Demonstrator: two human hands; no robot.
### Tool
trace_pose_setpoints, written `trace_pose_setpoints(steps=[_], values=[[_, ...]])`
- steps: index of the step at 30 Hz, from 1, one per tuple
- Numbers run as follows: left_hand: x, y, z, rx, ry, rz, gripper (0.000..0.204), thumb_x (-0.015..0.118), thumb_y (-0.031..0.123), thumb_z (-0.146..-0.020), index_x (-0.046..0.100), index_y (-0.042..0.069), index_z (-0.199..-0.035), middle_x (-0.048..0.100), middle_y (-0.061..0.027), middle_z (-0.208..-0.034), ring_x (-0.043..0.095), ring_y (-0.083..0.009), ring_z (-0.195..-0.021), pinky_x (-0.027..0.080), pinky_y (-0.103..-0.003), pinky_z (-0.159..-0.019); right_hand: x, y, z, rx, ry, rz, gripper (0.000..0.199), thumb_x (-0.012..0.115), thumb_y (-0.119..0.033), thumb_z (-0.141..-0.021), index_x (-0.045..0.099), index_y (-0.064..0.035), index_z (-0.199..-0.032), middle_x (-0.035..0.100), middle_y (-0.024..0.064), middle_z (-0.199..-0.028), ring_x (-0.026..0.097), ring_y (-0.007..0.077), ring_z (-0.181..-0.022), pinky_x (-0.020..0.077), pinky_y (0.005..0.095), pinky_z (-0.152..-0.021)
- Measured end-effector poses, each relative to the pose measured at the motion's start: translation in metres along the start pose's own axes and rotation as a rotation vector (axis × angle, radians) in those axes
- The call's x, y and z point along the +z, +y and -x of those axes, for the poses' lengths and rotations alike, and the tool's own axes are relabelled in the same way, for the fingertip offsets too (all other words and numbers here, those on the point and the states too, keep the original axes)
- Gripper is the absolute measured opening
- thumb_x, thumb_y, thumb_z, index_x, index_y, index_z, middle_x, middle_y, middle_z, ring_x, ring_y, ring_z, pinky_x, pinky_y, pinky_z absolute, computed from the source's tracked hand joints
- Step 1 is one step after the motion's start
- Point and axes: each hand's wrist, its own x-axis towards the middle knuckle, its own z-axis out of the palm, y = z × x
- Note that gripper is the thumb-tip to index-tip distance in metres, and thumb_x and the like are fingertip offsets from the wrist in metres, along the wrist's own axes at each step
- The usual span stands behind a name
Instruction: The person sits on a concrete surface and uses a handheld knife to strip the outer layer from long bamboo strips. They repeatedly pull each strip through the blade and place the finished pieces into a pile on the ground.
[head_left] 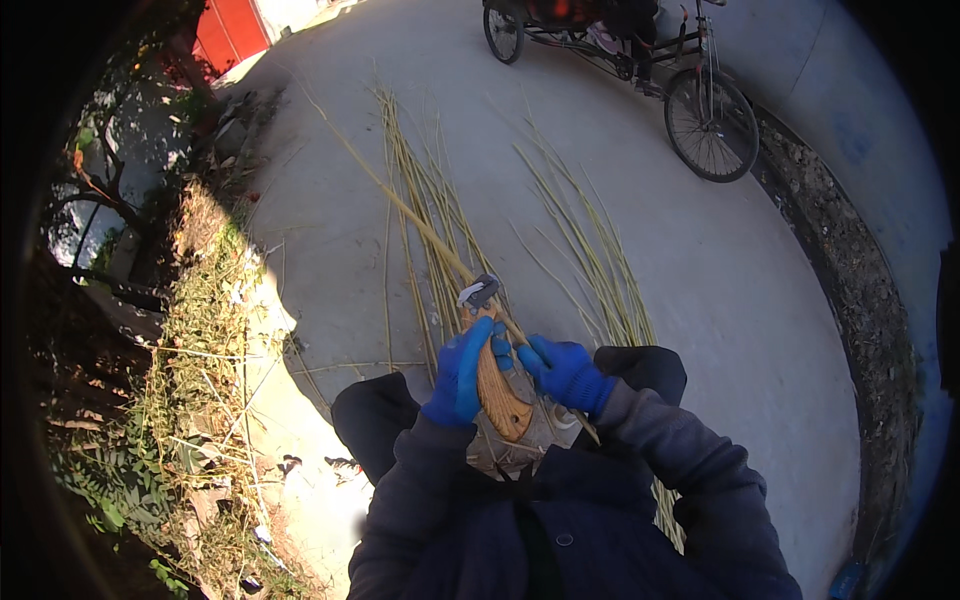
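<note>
My left hand (459, 375), in a blue glove, is closed around a curved wooden-handled tool (503, 403). The tool has a grey metal head at its far end and a hole near the butt of its handle. My right hand (567, 373), also gloved in blue, grips a long, thin yellowish stalk (408, 211). From my right hand the stalk runs past the metal head and out to the far left, tapering. Whether the metal head touches the stalk or encloses it, I cannot tell. Both hands are close together between my knees.
One bundle of thin stalks (428, 187) lies ahead on the grey pavement (720, 270), another bundle of greener stalks (605, 270) to its right. A person sits on a tricycle (711, 125) at the far right, by a wall. Dry plants and litter (205, 330) line the left side.
</note>
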Motion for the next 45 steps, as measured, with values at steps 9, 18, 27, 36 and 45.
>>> trace_pose_setpoints(steps=[9, 18, 27, 36, 45], values=[[-0.087, 0.088, -0.105, 0.190, 0.125, -0.092, 0.054, 0.067, 0.036, -0.094, 0.055, 0.002, -0.134, 0.062, -0.0037, -0.107, 0.059, -0.0126, -0.089, 0.050, -0.027, -0.079, -0.113, -0.003, 0.228, -0.028, -0.091, 0.245, 0.017, 0.069, -0.017, -0.089, 0.066, -0.0044, -0.099, 0.058, 0.0141, -0.062, 0.057, 0.0320, -0.049, 0.0461, 0.0426, -0.047], [-0.009, 0.035, -0.077, 0.127, -0.034, -0.155, 0.048, 0.066, 0.033, -0.097, 0.057, -0.002, -0.129, 0.066, -0.0100, -0.108, 0.065, -0.0176, -0.088, 0.057, -0.031, -0.076, -0.124, -0.013, 0.228, 0.543, -0.184, -0.257, 0.034, 0.057, -0.026, -0.100, 0.058, -0.0086, -0.129, 0.068, 0.0069, -0.073, 0.067, 0.0178, -0.059, 0.0548, 0.0324, -0.059], [0.036, -0.018, -0.020, -0.010, -0.029, -0.143, 0.041, 0.066, 0.033, -0.097, 0.063, -0.001, -0.120, 0.067, -0.0075, -0.094, 0.065, -0.0165, -0.080, 0.056, -0.029, -0.072, -0.063, 0.010, 0.063, 0.278, -0.124, -0.205, 0.028, 0.051, -0.031, -0.103, 0.062, -0.0057, -0.105, 0.063, 0.0138, -0.074, 0.065, 0.0263, -0.064, 0.0527, 0.0375, -0.061], [0.008, 0.058, -0.097, -0.009, -0.196, -0.333, 0.049, 0.068, 0.035, -0.094, 0.062, -0.003, -0.124, 0.067, -0.0128, -0.110, 0.066, -0.0190, -0.096, 0.057, -0.032, -0.077, -0.118, 0.004, 0.255, 0.196, -0.053, 0.118, 0.019, 0.064, -0.014, -0.092, 0.068, -0.0090, -0.109, 0.059, 0.0127, -0.063, 0.061, 0.0294, -0.052, 0.0499, 0.0391, -0.052], [0.079, 0.012, -0.069, 0.027, -0.146, -0.247, 0.046, 0.067, 0.032, -0.095, 0.061, -0.002, -0.125, 0.067, -0.0120, -0.107, 0.067, -0.0207, -0.088, 0.058, -0.033, -0.073, -0.114, 0.001, 0.224, 0.557, -0.084, -0.297, 0.039, 0.054, -0.023, -0.102, 0.055, -0.0068, -0.137, 0.070, 0.0090, -0.076, 0.070, 0.0190, -0.066, 0.0575, 0.0334, -0.066]])
